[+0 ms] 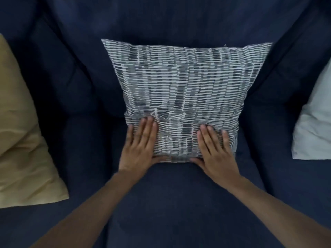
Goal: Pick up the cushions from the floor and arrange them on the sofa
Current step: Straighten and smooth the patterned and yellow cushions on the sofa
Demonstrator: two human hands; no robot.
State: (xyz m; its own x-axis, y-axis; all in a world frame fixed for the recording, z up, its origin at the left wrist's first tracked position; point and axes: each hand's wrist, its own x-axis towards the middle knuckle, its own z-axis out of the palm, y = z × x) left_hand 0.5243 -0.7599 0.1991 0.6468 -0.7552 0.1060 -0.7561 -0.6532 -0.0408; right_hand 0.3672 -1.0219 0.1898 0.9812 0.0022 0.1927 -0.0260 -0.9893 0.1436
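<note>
A grey cushion with white dashed stripes (180,86) leans against the backrest in the middle of the dark blue sofa (175,190). My left hand (139,147) lies flat on its lower left corner, fingers straight, thumb along the bottom edge. My right hand (215,149) presses flat on its lower right part in the same way. A yellow cushion (19,133) rests on the sofa at the left. A pale white cushion (315,122) stands at the right edge of the view.
The sofa's backrest (161,18) fills the top of the view. Dark seat fabric stretches between the three cushions and in front of them. The floor is out of view.
</note>
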